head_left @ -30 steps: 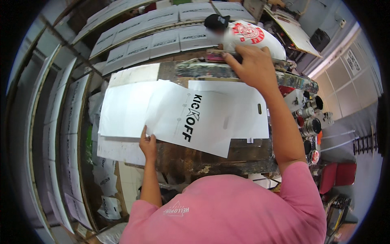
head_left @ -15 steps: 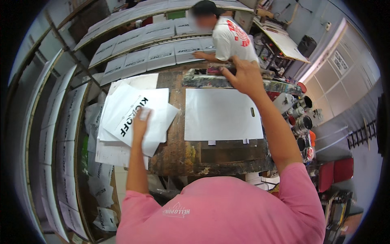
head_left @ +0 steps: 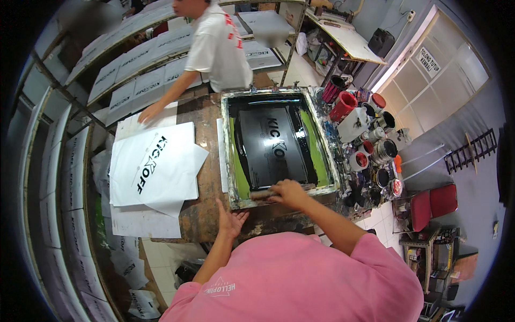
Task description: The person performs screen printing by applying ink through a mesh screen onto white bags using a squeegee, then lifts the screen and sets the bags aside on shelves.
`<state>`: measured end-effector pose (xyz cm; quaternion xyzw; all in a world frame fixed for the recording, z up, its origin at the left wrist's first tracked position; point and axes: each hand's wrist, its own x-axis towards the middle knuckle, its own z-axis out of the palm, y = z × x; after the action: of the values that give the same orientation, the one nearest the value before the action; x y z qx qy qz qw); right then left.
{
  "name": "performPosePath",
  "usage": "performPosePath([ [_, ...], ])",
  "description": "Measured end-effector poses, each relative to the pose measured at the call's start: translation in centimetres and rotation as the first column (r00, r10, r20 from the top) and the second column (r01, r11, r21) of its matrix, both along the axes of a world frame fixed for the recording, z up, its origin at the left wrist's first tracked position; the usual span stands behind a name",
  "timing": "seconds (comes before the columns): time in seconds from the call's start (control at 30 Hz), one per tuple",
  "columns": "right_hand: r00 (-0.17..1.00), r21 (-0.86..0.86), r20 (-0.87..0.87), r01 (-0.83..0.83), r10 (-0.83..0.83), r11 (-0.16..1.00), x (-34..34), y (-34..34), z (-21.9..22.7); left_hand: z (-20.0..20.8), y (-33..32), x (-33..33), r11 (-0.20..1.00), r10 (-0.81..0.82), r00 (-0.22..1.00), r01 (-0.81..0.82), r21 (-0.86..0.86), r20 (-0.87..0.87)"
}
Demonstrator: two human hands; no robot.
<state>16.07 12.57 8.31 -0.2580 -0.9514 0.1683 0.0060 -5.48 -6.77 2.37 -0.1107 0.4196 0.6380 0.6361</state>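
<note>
Black ink (head_left: 243, 155) within screen frame (head_left: 228, 150), squeegee (head_left: 261, 194) in right hand (head_left: 289, 194), tub (head_left: 358, 160) red inside

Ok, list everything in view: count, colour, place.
Printing screen: 1, black and green, middle of the table
Squeegee: 1, brown, screen's near end
Table: 1, stained brown, under the screen
Printed sheets: a stack, count hidden, white with black, table's left
Tubs and cans: over ten, mixed colours, right of the screen
Racks: several, brownish, left and upper left
Co-worker: at least 1, white shirt, beyond the table
Chair: 1, red, right
Door: 1, pale, upper right
Own shirt: 1, pink, bottom
Left hand: 1, bare, by screen's near left corner
Right hand: 1, bare, on the squeegee
</note>
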Motion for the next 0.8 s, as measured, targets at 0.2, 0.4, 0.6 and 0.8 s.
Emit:
performPosePath([
  [0.2,0.999,0.047,-0.038,0.006,-0.004,0.999,-0.6,-0.4,-4.8,-3.0,1.1,0.2,0.981,-0.012,0.999,0.002,-0.194,-0.052],
  [0.4,0.981,0.190,-0.193,0.044,-0.006,0.981,-8.0,11.6,-6.8,-0.6,1.5,0.2,0.955,-0.057,0.995,0.030,-0.295,-0.083],
  [0.6,0.970,0.256,-0.244,0.085,-0.020,0.963,-16.6,27.0,-8.0,1.2,3.7,0.8,0.870,0.041,0.992,-0.093,-0.485,-0.117],
  [0.8,0.995,0.056,-0.079,-0.064,0.068,0.996,-20.9,35.6,-3.4,1.1,2.3,1.7,0.925,0.039,0.994,-0.075,-0.373,-0.103],
])
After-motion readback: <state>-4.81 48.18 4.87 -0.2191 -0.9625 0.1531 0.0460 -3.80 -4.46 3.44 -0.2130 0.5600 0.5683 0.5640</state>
